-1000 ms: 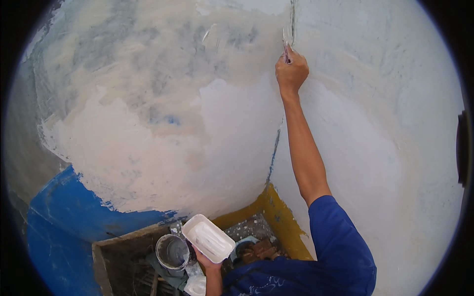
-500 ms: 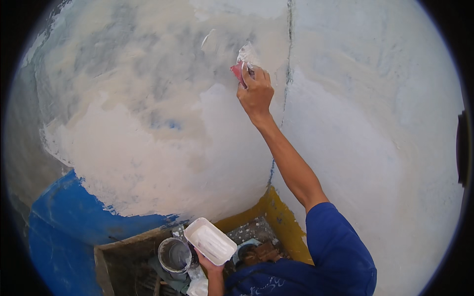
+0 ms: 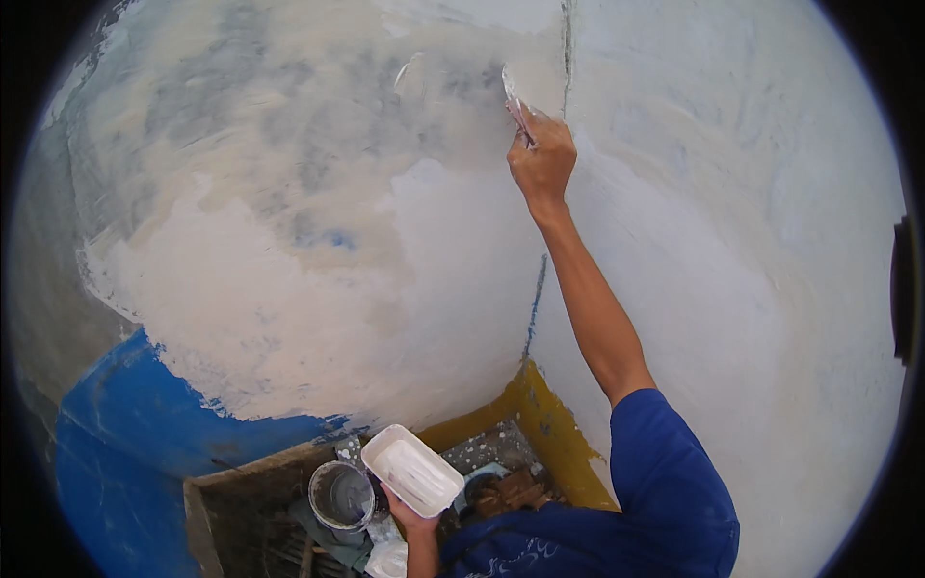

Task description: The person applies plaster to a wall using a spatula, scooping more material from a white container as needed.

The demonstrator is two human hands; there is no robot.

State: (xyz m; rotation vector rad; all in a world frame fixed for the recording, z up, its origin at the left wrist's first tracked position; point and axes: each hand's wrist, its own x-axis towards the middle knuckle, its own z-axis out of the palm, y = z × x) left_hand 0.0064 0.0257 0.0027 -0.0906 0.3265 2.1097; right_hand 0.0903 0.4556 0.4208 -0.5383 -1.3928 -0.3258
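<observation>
My right hand (image 3: 544,159) is raised high, its fingers closed round the handle of a putty knife (image 3: 511,89). The blade carries white filler and is turned nearly edge-on against the patchy wall (image 3: 289,241), just left of the corner line. Whether the whole blade edge touches the wall I cannot tell. Low in front of my body, my left hand (image 3: 412,515) grips a white rectangular tub (image 3: 414,472) from below and the side. White paste coats the inside of the tub.
Below stands an open wooden box (image 3: 241,469) with odds and ends inside. A round bucket (image 3: 342,495) with grey residue is beside the tub. Blue paint (image 3: 125,414) covers the lower left wall, and a yellow band (image 3: 554,433) runs along the corner's foot.
My right hand has moved right, toward the corner, and the putty knife has turned from showing its face to nearly edge-on. My left hand and the tub have hardly moved.
</observation>
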